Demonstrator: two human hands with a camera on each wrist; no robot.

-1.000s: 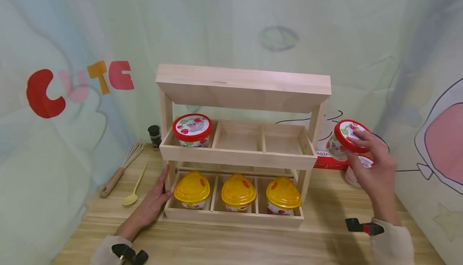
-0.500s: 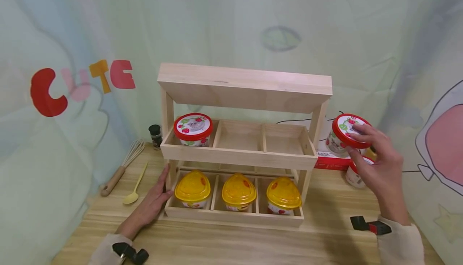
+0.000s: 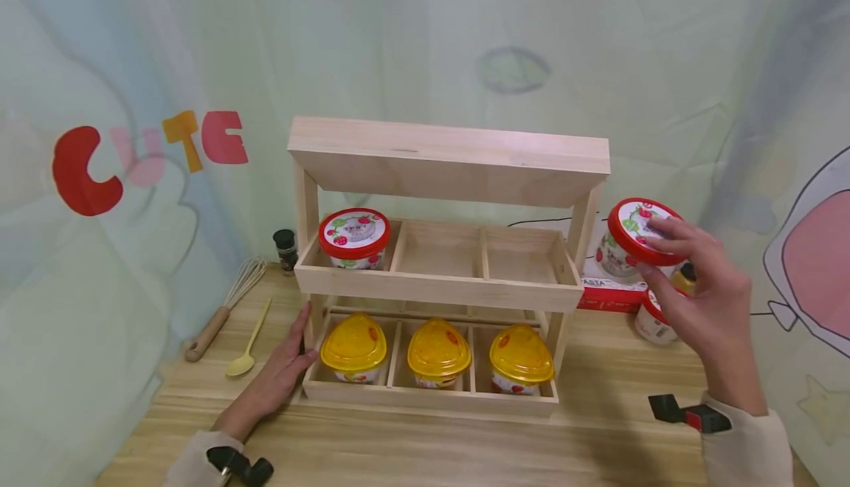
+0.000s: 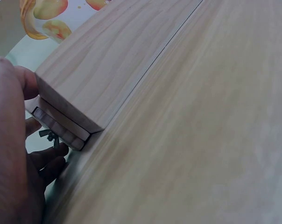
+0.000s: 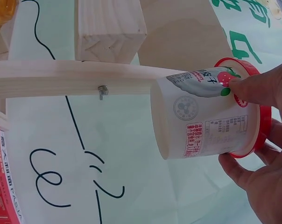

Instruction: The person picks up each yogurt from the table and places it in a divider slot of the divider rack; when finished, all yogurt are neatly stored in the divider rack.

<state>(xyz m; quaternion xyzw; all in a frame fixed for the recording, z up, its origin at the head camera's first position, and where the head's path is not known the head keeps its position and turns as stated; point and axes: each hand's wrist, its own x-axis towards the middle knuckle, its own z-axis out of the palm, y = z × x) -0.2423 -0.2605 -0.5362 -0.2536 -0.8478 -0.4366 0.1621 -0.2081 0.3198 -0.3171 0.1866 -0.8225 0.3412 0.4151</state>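
Observation:
My right hand holds a paper tub with a red rim and strawberry print, raised beside the shelf's right end. Thumb and fingers grip it near the lid, and in the right wrist view the tub lies sideways. On the left, my left hand grips the lower corner of the two-tier wooden shelf, its thumb against the tray end in the left wrist view. A similar red-lidded tub sits in the upper left compartment. Three yellow-lidded cups fill the lower compartments.
Another red-lidded tub stands on the table right of the shelf, by a red pasta box and a small bottle. Left of the shelf are a whisk, a yellow spoon and a black-capped jar.
My right hand has risen and shifted slightly right with the tub, uncovering more of the tub and bottle behind it. My left hand stays in place.

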